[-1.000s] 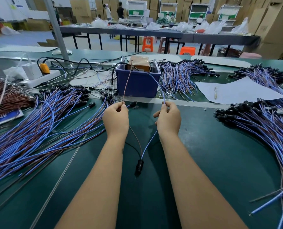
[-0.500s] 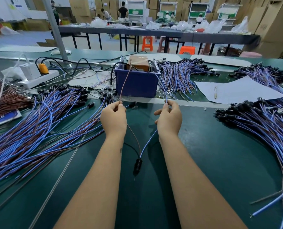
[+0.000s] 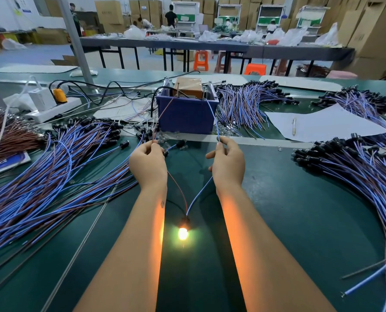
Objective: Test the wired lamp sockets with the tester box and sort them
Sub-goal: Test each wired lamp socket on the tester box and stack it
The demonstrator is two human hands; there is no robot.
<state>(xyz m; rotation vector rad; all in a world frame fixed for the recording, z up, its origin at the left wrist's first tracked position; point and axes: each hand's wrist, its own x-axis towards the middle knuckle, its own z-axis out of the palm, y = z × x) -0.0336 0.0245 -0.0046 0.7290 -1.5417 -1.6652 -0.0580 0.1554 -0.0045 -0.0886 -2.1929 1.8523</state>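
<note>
Between the 2 forearms, on the green table (image 3: 300, 221), lies the lamp socket (image 3: 184, 221) with its bulb (image 3: 182, 233) lit, casting an orange glow on both arms. From the socket 2 wires fork up to the hands. The left hand (image 3: 148, 164) pinches the brown wire (image 3: 178, 190) between curled fingertips, and the right hand (image 3: 229, 163) pinches the blue wire (image 3: 198, 194) between thumb and forefinger, its other fingers loosely bent. Beyond each pinch the wires run on up to the blue tester box (image 3: 186, 114), which stands just past the hands. Left of the left hand spreads a big pile of wired sockets (image 3: 52, 176); right of the right hand lies another pile (image 3: 356, 172), with a white sheet (image 3: 322, 124) behind it.
</note>
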